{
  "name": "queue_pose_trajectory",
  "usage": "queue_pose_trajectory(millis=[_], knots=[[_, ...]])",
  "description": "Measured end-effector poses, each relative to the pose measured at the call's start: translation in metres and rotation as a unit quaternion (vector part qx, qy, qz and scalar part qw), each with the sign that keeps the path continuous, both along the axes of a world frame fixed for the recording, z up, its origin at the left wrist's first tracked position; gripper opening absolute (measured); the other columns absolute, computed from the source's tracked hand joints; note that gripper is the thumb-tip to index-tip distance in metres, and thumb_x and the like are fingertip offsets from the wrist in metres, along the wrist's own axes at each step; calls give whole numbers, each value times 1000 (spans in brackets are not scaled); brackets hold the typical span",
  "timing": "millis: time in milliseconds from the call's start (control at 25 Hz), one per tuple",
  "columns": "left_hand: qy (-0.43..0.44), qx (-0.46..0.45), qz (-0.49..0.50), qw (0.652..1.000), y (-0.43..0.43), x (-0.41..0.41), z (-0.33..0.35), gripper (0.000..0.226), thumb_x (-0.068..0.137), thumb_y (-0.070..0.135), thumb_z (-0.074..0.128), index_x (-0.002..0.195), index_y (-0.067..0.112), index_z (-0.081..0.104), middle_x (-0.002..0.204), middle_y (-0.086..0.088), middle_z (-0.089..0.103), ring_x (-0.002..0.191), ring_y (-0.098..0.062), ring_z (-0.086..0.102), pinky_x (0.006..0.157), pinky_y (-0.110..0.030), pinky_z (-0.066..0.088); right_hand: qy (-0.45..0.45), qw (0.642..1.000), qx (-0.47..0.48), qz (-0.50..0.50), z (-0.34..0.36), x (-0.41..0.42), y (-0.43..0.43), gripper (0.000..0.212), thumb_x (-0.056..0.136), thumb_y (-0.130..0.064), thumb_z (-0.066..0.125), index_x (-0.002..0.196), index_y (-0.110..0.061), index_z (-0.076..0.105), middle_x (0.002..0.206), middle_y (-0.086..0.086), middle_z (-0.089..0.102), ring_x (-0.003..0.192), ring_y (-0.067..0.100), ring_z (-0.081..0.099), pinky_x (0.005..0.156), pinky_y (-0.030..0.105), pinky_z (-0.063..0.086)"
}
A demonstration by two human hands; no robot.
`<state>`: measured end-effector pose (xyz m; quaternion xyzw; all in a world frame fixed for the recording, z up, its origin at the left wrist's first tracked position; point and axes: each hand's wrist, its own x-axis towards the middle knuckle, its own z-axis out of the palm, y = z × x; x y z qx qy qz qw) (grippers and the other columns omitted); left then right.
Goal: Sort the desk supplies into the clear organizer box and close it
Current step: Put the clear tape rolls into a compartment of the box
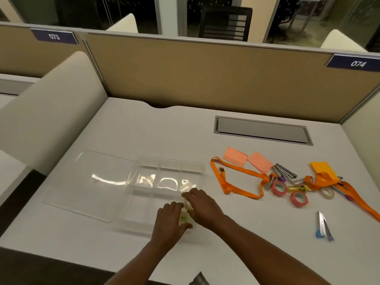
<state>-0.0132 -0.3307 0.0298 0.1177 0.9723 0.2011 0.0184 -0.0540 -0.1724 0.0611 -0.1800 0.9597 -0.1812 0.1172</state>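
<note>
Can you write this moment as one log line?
step: loading box | left hand, right hand: hold pale item at box's near-right corner | lid: open, flat, left of box | tape rolls, lanyards: on desk, right

Glossy clear plastic organizer box (131, 183), matt white desk (164, 128), seemingly cloth lanyard (236, 171)

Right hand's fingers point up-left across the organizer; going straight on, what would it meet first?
Likely the inner dividers of the clear organizer box, then its open lid lying left. Whether the right hand clears the dividers is unclear.
</note>
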Motion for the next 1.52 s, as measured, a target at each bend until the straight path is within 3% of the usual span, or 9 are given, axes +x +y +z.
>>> queue_pose_trajectory(millis=[200,400,760,960,1200,1400,1520], knots=[[-10,27,-8,1000,-7,-4,-8,62,72,60,68,120,22,55,114,5,61,97,-16,55,83,-25,38,9,998,51,35,-8,-6,-4,61,91,-21,65,146,-23,40,145,8,47,126,29,49,100,42,47],[6,30,-10,999,-5,-8,-10,66,70,57,74,122,19,56,115,0,61,95,-17,60,82,-26,46,17,999,27,11,-6,-4,-1,51,95,-25,58,144,-23,44,148,5,46,129,25,48,103,37,45],[48,46,-28,997,48,-19,7,53,77,44,73,120,17,58,112,-2,64,92,-18,63,78,-29,54,27,998,-21,-57,19,8,50,45,96,-36,56,140,-25,50,145,-2,47,129,18,47,103,31,45],[47,37,-81,995,108,-21,14,51,82,46,67,123,19,56,111,-1,60,93,-16,60,77,-28,52,43,994,-23,-102,23,23,118,42,96,-36,57,136,-24,54,144,-1,50,130,17,48,104,30,45],[44,29,-141,989,198,-22,17,54,77,44,75,120,15,60,115,-5,66,97,-22,65,78,-32,54,55,981,-4,-185,6,44,225,42,95,-40,58,133,-23,56,142,0,53,126,17,51,100,30,47],[30,14,-182,983,264,-23,15,52,81,48,69,122,19,57,113,-1,60,95,-18,60,76,-28,51,48,957,16,-284,-11,61,324,42,92,-39,57,131,-23,56,136,0,54,123,20,52,94,32,48],[22,19,-203,979,296,-20,12,51,80,44,71,121,18,58,111,-1,60,94,-20,62,78,-30,50,20,928,48,-368,-19,64,383,50,93,-39,54,140,-25,48,143,1,46,128,22,47,97,34,46]])
